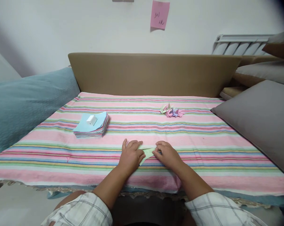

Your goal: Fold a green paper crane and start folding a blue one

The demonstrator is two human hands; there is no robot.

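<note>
A light green sheet of folded paper (147,153) lies on the striped cloth between my two hands. My left hand (132,153) is on its left end, thumb and fingers pressed on the paper. At the paper's right end, my right hand (166,153) pinches the edge between thumb and fingertips. Part of the paper is hidden under the fingers. Further back to the right sits a small cluster of folded paper pieces (172,111) in pink, purple and green.
Left of my hands is a stack of coloured paper (82,127) with a white block (91,120) on top. The striped cloth (137,117) covers the sofa seat. A brown backrest (153,75) stands behind it; a grey cushion (262,116) is on the right, a blue-covered armrest (35,100) on the left.
</note>
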